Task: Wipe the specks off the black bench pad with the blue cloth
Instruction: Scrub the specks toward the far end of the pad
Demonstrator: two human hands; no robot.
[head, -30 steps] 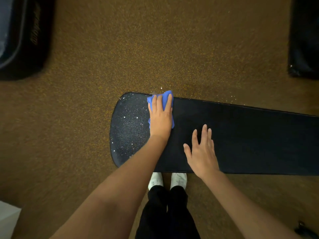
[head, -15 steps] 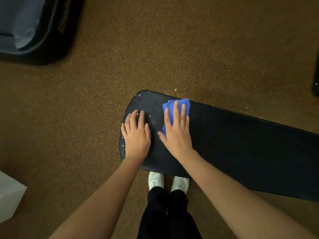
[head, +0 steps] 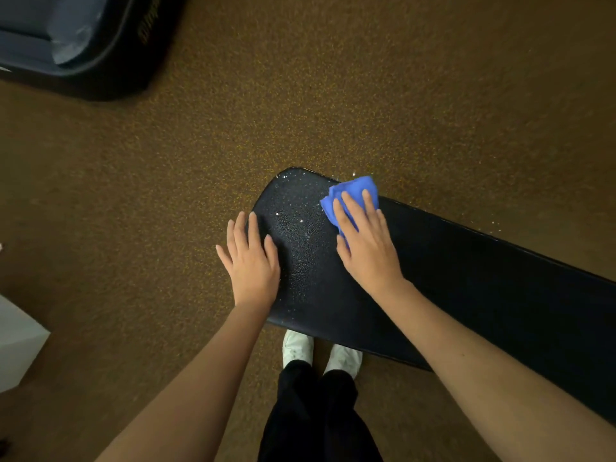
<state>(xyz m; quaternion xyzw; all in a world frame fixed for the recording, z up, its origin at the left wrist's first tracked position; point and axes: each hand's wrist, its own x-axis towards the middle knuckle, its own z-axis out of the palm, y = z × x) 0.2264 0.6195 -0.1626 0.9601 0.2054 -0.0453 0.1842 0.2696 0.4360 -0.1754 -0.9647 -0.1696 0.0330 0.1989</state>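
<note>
The long black bench pad runs from the centre to the right, with its rounded end on the left. White specks are scattered over that rounded end. My right hand presses flat, fingers straight, on the bunched blue cloth at the pad's far edge; part of the cloth sticks out past my fingertips. My left hand lies flat on the pad's left end, its outer fingers hanging past the edge. The speckled patch sits between the two hands.
A brown speckled floor surrounds the pad, with some specks on it beyond the far edge. A dark piece of equipment sits at the top left. A white object is at the left edge. My white shoes stand below the near edge.
The cloth passed from under my left hand to under my right hand, which has slid it toward the far edge. My left hand moved to the pad's left end.
</note>
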